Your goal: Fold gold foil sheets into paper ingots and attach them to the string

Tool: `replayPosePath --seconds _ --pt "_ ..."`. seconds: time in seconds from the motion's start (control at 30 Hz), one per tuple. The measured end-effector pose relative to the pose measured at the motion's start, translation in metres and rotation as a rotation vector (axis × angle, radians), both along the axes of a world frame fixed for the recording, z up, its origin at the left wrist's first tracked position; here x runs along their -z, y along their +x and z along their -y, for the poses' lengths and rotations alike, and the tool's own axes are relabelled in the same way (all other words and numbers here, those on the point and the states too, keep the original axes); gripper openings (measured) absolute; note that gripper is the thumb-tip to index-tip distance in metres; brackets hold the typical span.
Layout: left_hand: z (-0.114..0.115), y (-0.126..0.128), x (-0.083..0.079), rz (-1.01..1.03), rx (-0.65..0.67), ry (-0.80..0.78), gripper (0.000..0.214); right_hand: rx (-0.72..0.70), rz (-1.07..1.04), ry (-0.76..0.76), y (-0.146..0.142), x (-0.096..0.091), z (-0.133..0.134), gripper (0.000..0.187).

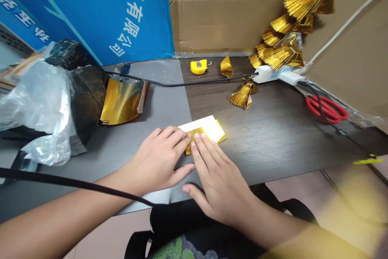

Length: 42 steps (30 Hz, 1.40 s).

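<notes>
Left hand: the person's left hand point(160, 158) lies flat and open, palm down, fingers together, with the fingertips pressing on the left end of a folded gold paper point(209, 127); nothing is gripped.
Right hand: the right hand point(216, 178) is also flat and open, its fingertips on the near gold edge of the same paper, touching the left hand's fingers, the thumb spread out toward the table's near edge.
Folded gold paper: it lies flat on the table point(273, 137), right where a grey mat point(163, 101) meets the dark wood; its white side faces up and a gold flap shows along the near and right edges.
Near left: a stack of gold foil sheets point(123, 101) rests on the mat, leaning against a black bag point(81, 85) with a clear plastic bag point(39, 101) draped in front of it.
Foreground: a black cable point(75, 182) runs across the left forearm.
Beyond the paper: a pleated gold fan point(241, 95) lies on the wood; further back are a yellow tape measure point(198, 66) and a small folded gold piece point(226, 67).
Far right: a heap of finished gold fans point(287, 28) is piled against a cardboard wall point(227, 20), above a white power strip point(269, 74); red scissors point(325, 108) lie well apart to the right.
Backdrop: a blue banner point(106, 8) with white characters stands behind the mat.
</notes>
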<state>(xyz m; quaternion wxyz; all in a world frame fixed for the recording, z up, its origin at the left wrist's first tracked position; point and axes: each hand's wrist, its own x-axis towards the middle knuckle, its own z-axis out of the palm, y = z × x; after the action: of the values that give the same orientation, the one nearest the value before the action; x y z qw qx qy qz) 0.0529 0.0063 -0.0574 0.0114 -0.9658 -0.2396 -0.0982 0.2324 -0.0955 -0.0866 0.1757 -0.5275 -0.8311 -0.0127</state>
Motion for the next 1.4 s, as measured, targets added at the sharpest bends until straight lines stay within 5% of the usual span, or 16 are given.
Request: replayPosePath --seconds 0.57,0.83,1.03,1.4 --pt "0.003 -0.002 -0.001 -0.069 -0.004 0.002 0.059 0.062 0.018 0.012 0.018 -0.002 -0.005 0.066" --pt "0.004 -0.001 0.000 -0.079 -0.006 0.049 0.062 0.227 -0.006 -0.027 0.023 -0.009 -0.027 0.041" --pt "0.005 -0.001 0.001 -0.083 0.000 0.090 0.064 0.210 0.110 0.046 0.018 -0.001 -0.028 0.051" --pt "-0.004 0.001 0.002 -0.018 0.059 0.111 0.042 0.192 0.123 -0.075 0.016 0.001 -0.033 0.065"
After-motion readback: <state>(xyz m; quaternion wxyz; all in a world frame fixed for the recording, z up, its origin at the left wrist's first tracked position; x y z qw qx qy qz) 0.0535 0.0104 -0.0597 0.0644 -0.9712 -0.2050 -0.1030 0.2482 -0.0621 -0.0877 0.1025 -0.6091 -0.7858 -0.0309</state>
